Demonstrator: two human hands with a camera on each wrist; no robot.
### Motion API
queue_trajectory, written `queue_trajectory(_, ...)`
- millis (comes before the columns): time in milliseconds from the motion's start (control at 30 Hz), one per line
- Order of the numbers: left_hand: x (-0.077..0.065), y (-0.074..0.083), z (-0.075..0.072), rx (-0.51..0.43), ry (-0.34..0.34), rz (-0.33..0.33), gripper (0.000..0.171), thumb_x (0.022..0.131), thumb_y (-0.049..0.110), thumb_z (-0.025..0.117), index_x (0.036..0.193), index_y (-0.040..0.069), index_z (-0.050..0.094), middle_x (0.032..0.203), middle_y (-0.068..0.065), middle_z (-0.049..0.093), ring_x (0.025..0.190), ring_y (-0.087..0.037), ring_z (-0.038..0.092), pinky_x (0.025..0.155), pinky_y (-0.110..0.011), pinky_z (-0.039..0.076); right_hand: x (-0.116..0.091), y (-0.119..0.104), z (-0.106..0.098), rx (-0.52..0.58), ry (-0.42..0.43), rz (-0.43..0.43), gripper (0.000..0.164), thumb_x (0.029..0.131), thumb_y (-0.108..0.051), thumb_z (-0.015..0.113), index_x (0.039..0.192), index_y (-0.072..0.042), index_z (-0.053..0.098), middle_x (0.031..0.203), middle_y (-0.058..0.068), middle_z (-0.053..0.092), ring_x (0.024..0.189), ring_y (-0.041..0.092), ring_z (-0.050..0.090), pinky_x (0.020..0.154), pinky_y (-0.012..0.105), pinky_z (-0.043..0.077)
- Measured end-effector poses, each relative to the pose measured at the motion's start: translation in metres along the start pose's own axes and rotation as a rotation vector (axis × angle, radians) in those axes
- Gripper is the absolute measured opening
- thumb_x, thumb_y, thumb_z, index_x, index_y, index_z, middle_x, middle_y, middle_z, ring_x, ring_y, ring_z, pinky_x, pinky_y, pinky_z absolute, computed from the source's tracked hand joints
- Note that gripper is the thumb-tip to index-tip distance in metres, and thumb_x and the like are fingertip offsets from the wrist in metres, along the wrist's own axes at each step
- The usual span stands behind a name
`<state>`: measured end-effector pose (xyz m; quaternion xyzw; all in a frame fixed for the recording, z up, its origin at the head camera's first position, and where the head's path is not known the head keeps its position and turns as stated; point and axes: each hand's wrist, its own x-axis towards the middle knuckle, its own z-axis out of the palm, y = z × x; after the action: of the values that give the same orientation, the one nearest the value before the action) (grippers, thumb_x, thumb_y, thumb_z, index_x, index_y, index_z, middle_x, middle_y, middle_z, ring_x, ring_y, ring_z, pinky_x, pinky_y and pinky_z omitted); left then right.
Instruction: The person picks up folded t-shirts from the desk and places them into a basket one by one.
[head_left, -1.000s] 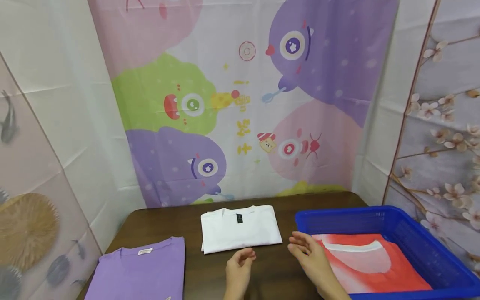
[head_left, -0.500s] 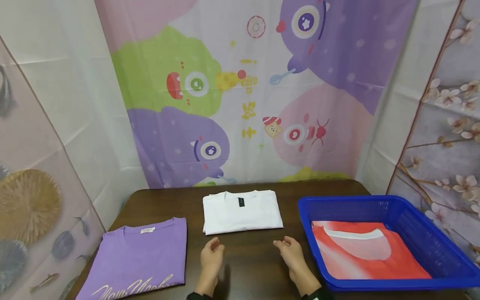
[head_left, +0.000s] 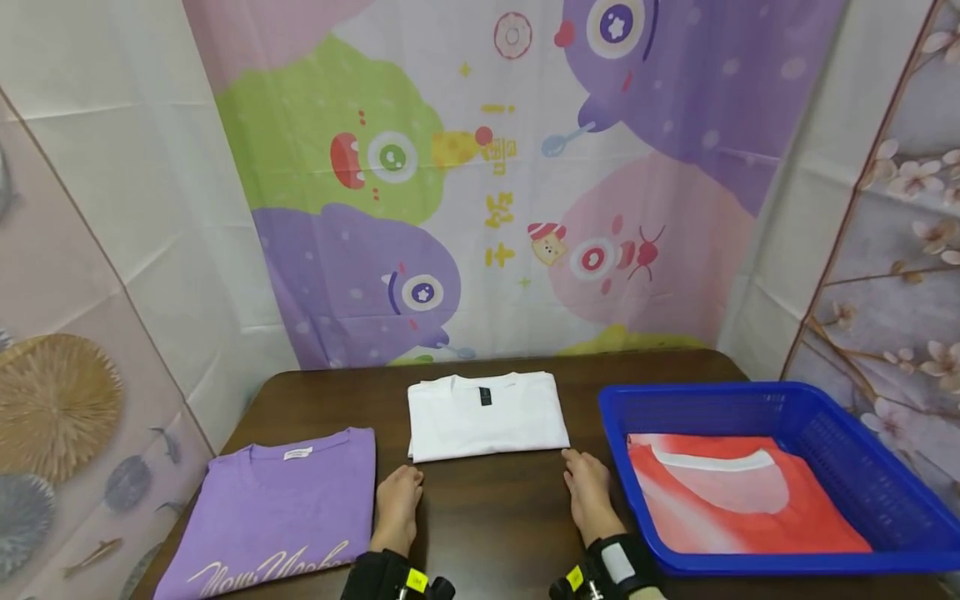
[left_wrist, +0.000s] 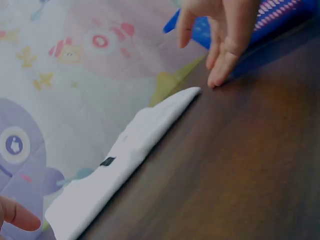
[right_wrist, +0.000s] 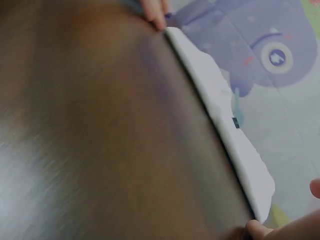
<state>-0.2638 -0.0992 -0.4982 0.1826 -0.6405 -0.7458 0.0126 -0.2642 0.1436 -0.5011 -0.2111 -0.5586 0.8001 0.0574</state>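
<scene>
A folded white T-shirt with a black neck label lies flat on the dark wooden table, its collar toward the back. My left hand is just off its front left corner, fingers loosely bent and holding nothing. At the front right corner, my right hand has its fingertips right at the shirt's edge. Seen from the left wrist, the right hand points its extended fingers down toward the tabletop. In the right wrist view, a finger of that hand overlaps the shirt's near corner.
A folded purple T-shirt with pale lettering lies at the left of the table. On the right stands a blue plastic basket holding a folded red and white shirt. A cartoon-printed curtain hangs behind the table.
Both hands have moved toward the white T-shirt's front corners, the left one moving left, and the right one coming away from the basket. The head view has tilted down. The shirts stay put.
</scene>
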Motion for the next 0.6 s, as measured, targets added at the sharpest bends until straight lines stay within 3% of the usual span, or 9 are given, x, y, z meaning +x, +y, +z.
queue_trajectory(200, 0.022, 0.012, 0.004, -0.084, 0.038, -0.073, 0.051, 0.091, 0.004, 0.039, 0.137, -0.018, 0.036, 0.151, -0.034, 0.03, 0.138, -0.042, 0.038, 0.116, -0.045, 0.034, 0.016, -0.014, 0.007, 0.185, 0.04, 0.075, 0.064, 0.096, -0.009, 0.042, 0.148, 0.014, 0.013, 0.157, 0.032, 0.015, 0.147, 0.041, 0.021, 0.123, 0.046, 0.018)
queue_trajectory(433, 0.04, 0.034, 0.005, -0.102, 0.047, -0.14, 0.065, 0.09, 0.006, 0.041, 0.146, -0.016, 0.016, 0.154, -0.032, 0.024, 0.138, -0.038, 0.041, 0.115, -0.039, 0.037, 0.031, -0.027, 0.018, 0.264, 0.009, 0.124, 0.063, 0.098, -0.011, 0.04, 0.149, 0.011, 0.012, 0.158, 0.03, 0.015, 0.148, 0.04, 0.022, 0.122, 0.044, 0.021)
queue_trajectory(533, 0.044, 0.038, 0.004, -0.133, 0.066, -0.148, 0.067, 0.087, 0.003, 0.044, 0.145, -0.016, 0.017, 0.154, -0.031, 0.027, 0.129, -0.035, 0.05, 0.113, -0.04, 0.039, 0.034, -0.026, 0.024, 0.294, 0.006, 0.153, 0.063, 0.098, -0.01, 0.041, 0.149, 0.011, 0.011, 0.157, 0.031, 0.015, 0.147, 0.04, 0.024, 0.122, 0.042, 0.023)
queue_trajectory(600, 0.047, 0.037, 0.003, -0.143, 0.097, -0.154, 0.064, 0.086, 0.002, 0.046, 0.143, -0.016, 0.024, 0.152, -0.03, 0.033, 0.115, -0.029, 0.06, 0.11, -0.039, 0.042, 0.036, -0.024, 0.027, 0.314, 0.011, 0.18, 0.064, 0.098, -0.01, 0.041, 0.149, 0.011, 0.01, 0.157, 0.031, 0.016, 0.146, 0.039, 0.026, 0.121, 0.041, 0.025)
